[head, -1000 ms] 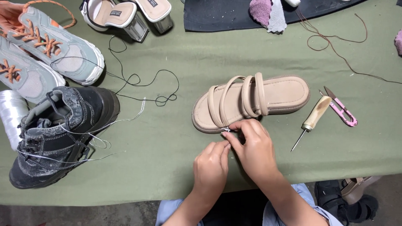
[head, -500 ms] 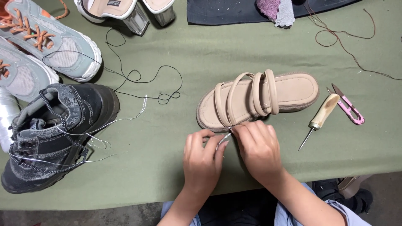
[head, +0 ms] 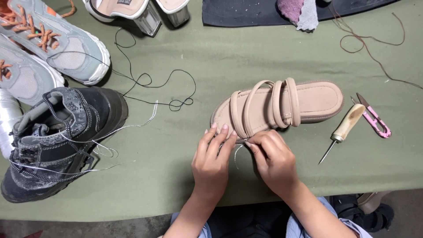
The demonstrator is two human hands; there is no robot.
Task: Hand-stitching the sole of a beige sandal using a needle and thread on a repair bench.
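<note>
A tan sandal [head: 282,108] with thin straps lay on its sole on the green cloth table [head: 246,57], a little right of the middle. Its toe end pointed left. Both hands were at its near edge, close to the toe.

The left hand [head: 212,161] rested flat on the cloth with its fingers spread a bit. Its fingertips [head: 224,128] touched the sandal's near side. It held nothing that I could see.

The right hand [head: 274,159] was just beside it. Its fingers were curled in and pinched together at the edge of the sole. A thin pale thread [head: 237,155] hung down from that spot, between the two hands. I could not tell if the fingers held a needle.

To the right of the sandal lay an awl [head: 344,131] with a light wooden handle, its metal point aimed at the near side. Touching it, a bit farther right, were small pink snips [head: 375,120].

On the left sat a worn black boot [head: 61,136] with shiny pale thread trailing from it. Far left were two grey sneakers [head: 53,44] with orange laces. A long black thread [head: 158,83] looped over the cloth in between. At the far edge stood a pair of white heeled shoes [head: 141,11]. A dark mat [head: 255,13] lay far right with a pink scrap [head: 293,9] on it. A brown cord [head: 374,39] curled near it.
</note>
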